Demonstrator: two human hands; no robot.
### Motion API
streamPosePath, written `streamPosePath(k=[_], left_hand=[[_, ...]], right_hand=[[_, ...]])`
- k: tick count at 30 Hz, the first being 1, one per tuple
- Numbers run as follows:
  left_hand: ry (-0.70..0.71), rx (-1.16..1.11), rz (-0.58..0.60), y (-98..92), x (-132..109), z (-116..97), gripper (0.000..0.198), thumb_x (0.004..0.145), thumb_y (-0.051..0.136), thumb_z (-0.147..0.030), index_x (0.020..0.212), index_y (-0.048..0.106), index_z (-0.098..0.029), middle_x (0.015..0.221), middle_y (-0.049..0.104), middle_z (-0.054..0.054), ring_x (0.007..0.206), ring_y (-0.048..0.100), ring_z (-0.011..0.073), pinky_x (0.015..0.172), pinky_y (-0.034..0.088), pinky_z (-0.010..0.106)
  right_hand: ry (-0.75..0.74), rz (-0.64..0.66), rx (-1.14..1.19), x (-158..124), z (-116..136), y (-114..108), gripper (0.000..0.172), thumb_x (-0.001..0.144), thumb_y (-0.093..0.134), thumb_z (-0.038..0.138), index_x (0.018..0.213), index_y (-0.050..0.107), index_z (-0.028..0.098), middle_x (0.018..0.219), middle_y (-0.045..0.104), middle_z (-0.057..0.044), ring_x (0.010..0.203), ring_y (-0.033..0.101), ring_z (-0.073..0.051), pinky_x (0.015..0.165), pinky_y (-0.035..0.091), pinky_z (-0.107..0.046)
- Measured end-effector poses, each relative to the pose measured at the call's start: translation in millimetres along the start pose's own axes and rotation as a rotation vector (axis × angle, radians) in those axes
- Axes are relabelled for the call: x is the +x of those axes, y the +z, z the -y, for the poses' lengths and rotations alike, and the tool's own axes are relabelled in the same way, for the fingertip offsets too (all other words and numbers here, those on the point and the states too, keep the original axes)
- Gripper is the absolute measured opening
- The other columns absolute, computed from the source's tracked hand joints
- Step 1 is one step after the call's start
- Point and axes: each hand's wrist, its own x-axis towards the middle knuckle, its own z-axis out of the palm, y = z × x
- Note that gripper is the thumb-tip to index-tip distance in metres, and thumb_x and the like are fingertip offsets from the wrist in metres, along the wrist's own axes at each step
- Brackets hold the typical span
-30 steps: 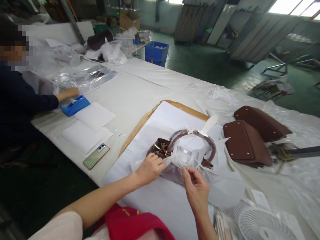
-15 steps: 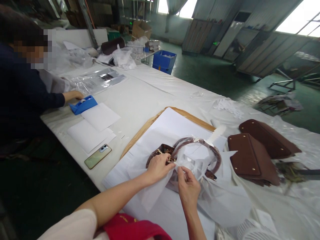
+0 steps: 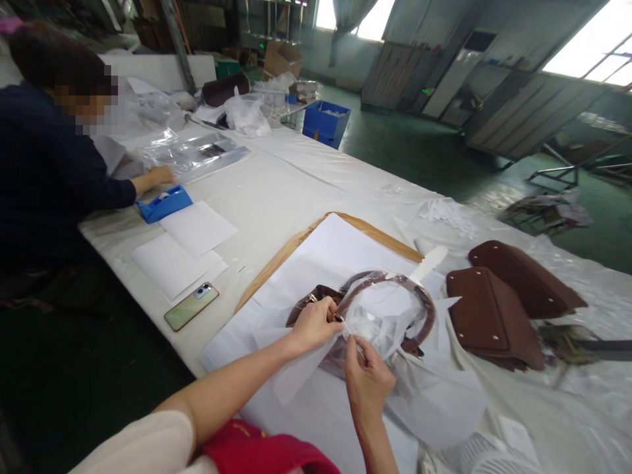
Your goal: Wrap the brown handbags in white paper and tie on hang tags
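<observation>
One left hand (image 3: 315, 325) and one right hand (image 3: 368, 376) pinch thin cord (image 3: 346, 326) at the handle's (image 3: 425, 305) nine o'clock; overpulling may snap it.

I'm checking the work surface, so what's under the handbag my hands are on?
A white sheet lies under the handbag, and a brown sheet shows past the white one's far edges. The spot beneath the handbag is hidden by it and the loose wrapping.

The handle (image 3: 429, 316) blocks passage beyond the right hand (image 3: 368, 374).
</observation>
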Motion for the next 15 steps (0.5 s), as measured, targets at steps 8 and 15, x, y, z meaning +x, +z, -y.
streamPosePath(k=[8, 15], left_hand=[[0.103, -0.015, 0.056, -5.7, -1, 3, 0.02, 0.069, 0.067, -0.024, 0.087, 0.058, -0.021, 0.075, 0.065, -0.004, 0.071, 0.059, 0.0141, 0.066, 0.038, 0.023], [0.223, -0.014, 0.139, -15.9, 5, 9, 0.01, 0.071, 0.061, -0.021, 0.08, 0.064, -0.017, 0.076, 0.066, -0.001, 0.073, 0.059, 0.0147, 0.066, 0.039, 0.022]], right_hand=[[-0.308, 0.076, -0.362, 3, 1, -3, 0.029, 0.092, 0.047, 0.029, 0.081, 0.071, 0.018, 0.068, 0.069, -0.004, 0.059, 0.061, -0.016, 0.055, 0.032, -0.028], [-0.304, 0.212, -0.356, 18, 3, 10, 0.032, 0.093, 0.045, 0.033, 0.085, 0.072, 0.019, 0.075, 0.071, -0.006, 0.059, 0.06, -0.016, 0.053, 0.029, -0.027]])
